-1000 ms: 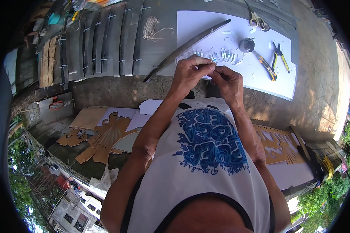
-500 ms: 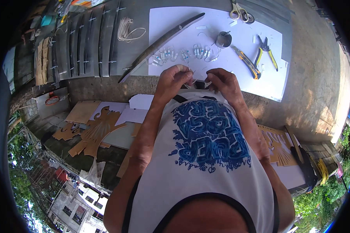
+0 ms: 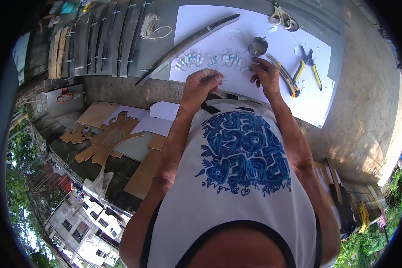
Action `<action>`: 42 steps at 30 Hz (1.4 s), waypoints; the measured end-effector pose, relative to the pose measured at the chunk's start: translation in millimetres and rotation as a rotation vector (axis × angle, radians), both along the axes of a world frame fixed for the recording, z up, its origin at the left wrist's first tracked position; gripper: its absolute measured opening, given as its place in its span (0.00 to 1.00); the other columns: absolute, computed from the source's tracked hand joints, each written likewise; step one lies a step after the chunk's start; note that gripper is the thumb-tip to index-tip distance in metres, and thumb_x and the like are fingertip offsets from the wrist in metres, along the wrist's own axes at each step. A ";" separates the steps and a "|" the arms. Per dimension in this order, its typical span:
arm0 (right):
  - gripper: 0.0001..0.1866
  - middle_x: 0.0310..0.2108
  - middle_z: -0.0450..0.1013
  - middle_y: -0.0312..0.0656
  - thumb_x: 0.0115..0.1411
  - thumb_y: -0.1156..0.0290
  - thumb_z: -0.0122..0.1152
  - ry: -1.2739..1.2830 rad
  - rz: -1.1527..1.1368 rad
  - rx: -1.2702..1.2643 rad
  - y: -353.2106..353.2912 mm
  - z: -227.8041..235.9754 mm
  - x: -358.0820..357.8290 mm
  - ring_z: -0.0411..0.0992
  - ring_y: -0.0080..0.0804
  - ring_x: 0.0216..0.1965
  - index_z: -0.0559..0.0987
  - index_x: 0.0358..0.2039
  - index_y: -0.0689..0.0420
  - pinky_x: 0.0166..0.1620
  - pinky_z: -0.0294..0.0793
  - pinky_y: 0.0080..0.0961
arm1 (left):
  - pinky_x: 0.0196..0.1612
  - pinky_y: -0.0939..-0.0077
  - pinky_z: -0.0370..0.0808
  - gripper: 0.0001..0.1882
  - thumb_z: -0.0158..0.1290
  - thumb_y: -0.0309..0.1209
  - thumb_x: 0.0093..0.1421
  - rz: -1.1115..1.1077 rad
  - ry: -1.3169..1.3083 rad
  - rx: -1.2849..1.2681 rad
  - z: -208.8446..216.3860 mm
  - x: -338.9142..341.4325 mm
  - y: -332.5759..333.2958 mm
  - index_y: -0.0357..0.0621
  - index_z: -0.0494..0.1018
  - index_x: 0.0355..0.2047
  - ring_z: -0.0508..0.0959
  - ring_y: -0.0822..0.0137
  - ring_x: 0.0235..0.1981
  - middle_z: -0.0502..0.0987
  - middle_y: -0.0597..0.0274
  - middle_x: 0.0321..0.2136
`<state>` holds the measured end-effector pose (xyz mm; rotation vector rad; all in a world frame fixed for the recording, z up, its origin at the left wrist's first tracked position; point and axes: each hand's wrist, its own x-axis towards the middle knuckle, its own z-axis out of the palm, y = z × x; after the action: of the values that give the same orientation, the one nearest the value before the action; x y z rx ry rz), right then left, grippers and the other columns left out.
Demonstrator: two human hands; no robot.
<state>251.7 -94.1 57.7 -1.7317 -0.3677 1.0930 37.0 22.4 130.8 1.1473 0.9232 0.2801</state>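
My left hand [image 3: 203,85] is closed in a pinch on a thin pale wire or thread, whose fine end sticks out past the fingertips. My right hand [image 3: 266,75] hovers over the white sheet [image 3: 254,91] with its fingers bent and apart; nothing shows in it. Just beyond its fingertips stands a small dark round container [image 3: 258,46]. Beside that hand lies an orange-and-black utility knife [image 3: 286,79]. Between and beyond my hands, small whitish pieces with blue marks and looped wires [image 3: 228,58] sit in a row. A long dark curved strip [image 3: 187,43] lies across the sheet's left side.
Yellow-and-black pliers [image 3: 307,64] lie at the right, scissors [image 3: 279,16] at the far edge beside a dark tape roll [image 3: 293,25]. Left of the sheet are a bundle of pale cord [image 3: 152,27] and several dark strips [image 3: 107,40]. Brown cut-out panels [image 3: 114,138] lie lower left.
My right hand has moved away from my left, up and right over the sheet toward the round container. My left hand stays pinched, and the view has shifted slightly.
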 end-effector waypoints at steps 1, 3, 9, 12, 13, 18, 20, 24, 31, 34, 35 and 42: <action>0.18 0.29 0.79 0.45 0.57 0.73 0.61 0.023 0.005 0.012 0.8 -3.2 1.7 0.77 0.26 0.19 0.79 0.48 0.67 0.17 0.69 0.19 | 0.32 0.83 0.73 0.12 0.58 0.31 0.63 0.001 -0.002 0.003 -1.2 -0.6 0.0 0.33 0.78 0.40 0.75 0.77 0.27 0.79 0.63 0.29; 0.17 0.29 0.79 0.44 0.58 0.72 0.62 0.067 0.011 0.030 2.4 -6.6 1.7 0.76 0.25 0.19 0.80 0.46 0.66 0.17 0.67 0.18 | 0.32 0.83 0.72 0.11 0.59 0.30 0.63 0.014 0.019 -0.004 -0.3 -3.5 1.2 0.34 0.78 0.40 0.74 0.77 0.27 0.79 0.63 0.28; 0.13 0.27 0.79 0.42 0.58 0.69 0.64 -0.131 0.213 -0.052 5.0 -1.8 6.4 0.74 0.24 0.18 0.83 0.41 0.63 0.20 0.69 0.20 | 0.32 0.84 0.72 0.10 0.58 0.29 0.64 -0.030 0.018 0.006 -10.9 -9.3 4.7 0.34 0.78 0.40 0.74 0.77 0.27 0.79 0.62 0.29; 0.12 0.26 0.78 0.43 0.59 0.70 0.63 -0.215 0.364 -0.044 6.7 -3.3 13.3 0.74 0.24 0.19 0.82 0.39 0.64 0.24 0.71 0.22 | 0.33 0.83 0.72 0.10 0.58 0.29 0.64 -0.069 0.012 0.030 -21.2 -4.2 6.6 0.34 0.78 0.40 0.75 0.76 0.29 0.80 0.62 0.31; 0.12 0.26 0.78 0.44 0.59 0.70 0.63 -0.220 0.365 -0.028 3.9 -5.8 14.1 0.74 0.25 0.20 0.81 0.39 0.64 0.25 0.72 0.22 | 0.34 0.83 0.72 0.09 0.57 0.29 0.64 -0.081 0.015 0.044 -24.0 -1.8 6.7 0.35 0.78 0.40 0.76 0.76 0.30 0.80 0.62 0.31; 0.10 0.27 0.76 0.38 0.60 0.69 0.63 0.031 0.353 0.015 -3.5 8.3 20.9 0.72 0.23 0.26 0.80 0.37 0.62 0.28 0.70 0.22 | 0.38 0.81 0.73 0.12 0.57 0.29 0.63 -0.150 -0.018 0.082 -34.1 13.4 6.6 0.33 0.78 0.42 0.76 0.76 0.33 0.80 0.64 0.34; 0.07 0.27 0.73 0.34 0.61 0.69 0.63 0.208 0.287 0.131 -4.5 15.5 21.8 0.71 0.21 0.28 0.80 0.36 0.59 0.28 0.69 0.21 | 0.40 0.80 0.73 0.12 0.57 0.29 0.64 -0.160 -0.064 0.099 -29.8 19.4 6.5 0.33 0.78 0.43 0.75 0.76 0.36 0.80 0.64 0.38; 0.06 0.27 0.73 0.35 0.61 0.71 0.64 0.245 0.191 0.293 -5.7 44.9 21.6 0.70 0.21 0.28 0.80 0.37 0.59 0.29 0.68 0.20 | 0.46 0.76 0.73 0.08 0.57 0.30 0.64 -0.135 -0.152 0.085 -13.2 23.4 7.1 0.38 0.79 0.38 0.77 0.71 0.41 0.80 0.60 0.43; 0.06 0.26 0.73 0.35 0.62 0.70 0.65 0.238 0.114 0.341 -7.1 56.6 20.5 0.69 0.21 0.28 0.80 0.37 0.59 0.30 0.68 0.20 | 0.42 0.75 0.75 0.07 0.61 0.30 0.61 -0.173 -0.162 -0.012 -14.4 14.3 -1.6 0.38 0.80 0.37 0.78 0.71 0.36 0.80 0.62 0.35; 0.07 0.27 0.74 0.35 0.61 0.70 0.66 0.286 0.072 0.367 -4.4 59.3 25.0 0.70 0.22 0.28 0.81 0.37 0.58 0.30 0.68 0.21 | 0.40 0.75 0.76 0.08 0.62 0.29 0.61 -0.147 -0.174 -0.031 -15.2 15.1 -5.6 0.37 0.80 0.37 0.78 0.71 0.33 0.80 0.62 0.32; 0.07 0.28 0.75 0.35 0.61 0.70 0.66 0.308 0.051 0.378 -5.5 60.0 26.0 0.71 0.22 0.28 0.81 0.37 0.58 0.31 0.69 0.21 | 0.39 0.76 0.77 0.08 0.62 0.28 0.60 -0.136 -0.186 -0.037 -15.0 15.7 -8.8 0.37 0.80 0.37 0.78 0.71 0.32 0.80 0.61 0.31; 0.08 0.33 0.78 0.40 0.61 0.69 0.67 0.388 0.025 0.405 -7.2 55.1 41.1 0.75 0.28 0.31 0.80 0.38 0.58 0.33 0.72 0.24 | 0.29 0.76 0.74 0.08 0.60 0.28 0.62 -0.057 -0.229 -0.075 -8.9 17.6 -5.0 0.35 0.79 0.37 0.77 0.71 0.27 0.79 0.58 0.28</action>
<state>292.7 -101.3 112.8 -1.1347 -0.3386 1.2450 54.6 17.4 121.9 1.0468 0.6929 0.3202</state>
